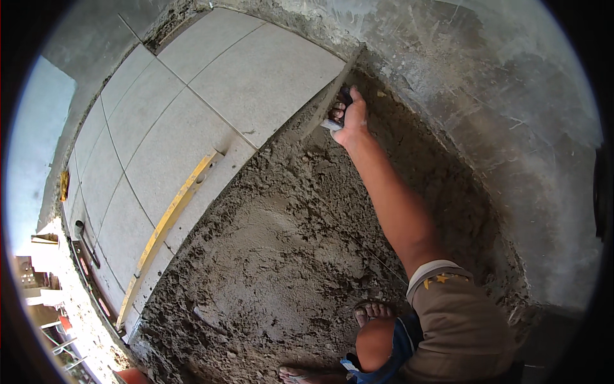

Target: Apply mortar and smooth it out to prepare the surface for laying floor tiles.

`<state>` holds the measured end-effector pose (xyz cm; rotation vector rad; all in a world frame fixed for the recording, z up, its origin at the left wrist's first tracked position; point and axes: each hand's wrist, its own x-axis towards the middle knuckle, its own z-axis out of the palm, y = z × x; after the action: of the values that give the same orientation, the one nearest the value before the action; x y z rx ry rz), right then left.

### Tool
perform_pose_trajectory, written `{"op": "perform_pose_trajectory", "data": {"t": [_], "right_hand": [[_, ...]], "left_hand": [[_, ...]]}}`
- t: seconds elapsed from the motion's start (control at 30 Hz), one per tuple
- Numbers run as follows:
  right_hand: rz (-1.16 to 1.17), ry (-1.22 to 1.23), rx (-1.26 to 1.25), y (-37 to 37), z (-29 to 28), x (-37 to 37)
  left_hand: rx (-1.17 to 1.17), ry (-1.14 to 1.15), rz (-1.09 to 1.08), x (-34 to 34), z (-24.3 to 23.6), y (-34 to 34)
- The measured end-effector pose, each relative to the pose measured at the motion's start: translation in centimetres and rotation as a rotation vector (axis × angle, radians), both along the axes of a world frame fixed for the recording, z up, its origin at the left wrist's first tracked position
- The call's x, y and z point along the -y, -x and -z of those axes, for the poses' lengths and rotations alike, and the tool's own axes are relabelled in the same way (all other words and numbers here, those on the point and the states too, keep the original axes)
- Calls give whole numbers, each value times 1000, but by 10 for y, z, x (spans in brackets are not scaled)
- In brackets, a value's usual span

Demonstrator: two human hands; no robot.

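Note:
My right hand [352,120], at the end of an outstretched arm, is closed round the dark handle of a flat plastering trowel [331,99]. The trowel's long, mortar-smeared blade stands on edge between the last grey floor tile [265,80] and the foot of the wall. Its lower end touches or nearly touches the rough wet mortar bed [256,249]. Parts of my fingers are hidden behind the handle. My left hand is out of the picture.
A yellow spirit level [167,224] lies along the tiles' edge. The bare cement wall [511,128] rises on the right. My feet [374,312] stand on the mortar at the bottom. A dark-handled tool [86,242] lies at the far left, near a bright opening with clutter [51,301].

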<state>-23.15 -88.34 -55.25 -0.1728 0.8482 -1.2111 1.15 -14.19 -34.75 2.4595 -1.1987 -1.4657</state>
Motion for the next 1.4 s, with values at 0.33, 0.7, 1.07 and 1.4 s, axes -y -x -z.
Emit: {"op": "perform_pose_trajectory", "data": {"t": [0.33, 0.7, 1.07, 1.4], "right_hand": [[172, -169, -13, -33, 23, 25], [310, -111, -250, -54, 29, 36], [312, -117, -349, -49, 52, 35], [406, -128, -468, 6, 47, -63]], "left_hand": [[-323, -197, -572, 10, 18, -24], [-360, -91, -486, 39, 11, -12], [-477, -147, -619, 31, 16, -24], [-403, -24, -576, 39, 2, 3]]}}
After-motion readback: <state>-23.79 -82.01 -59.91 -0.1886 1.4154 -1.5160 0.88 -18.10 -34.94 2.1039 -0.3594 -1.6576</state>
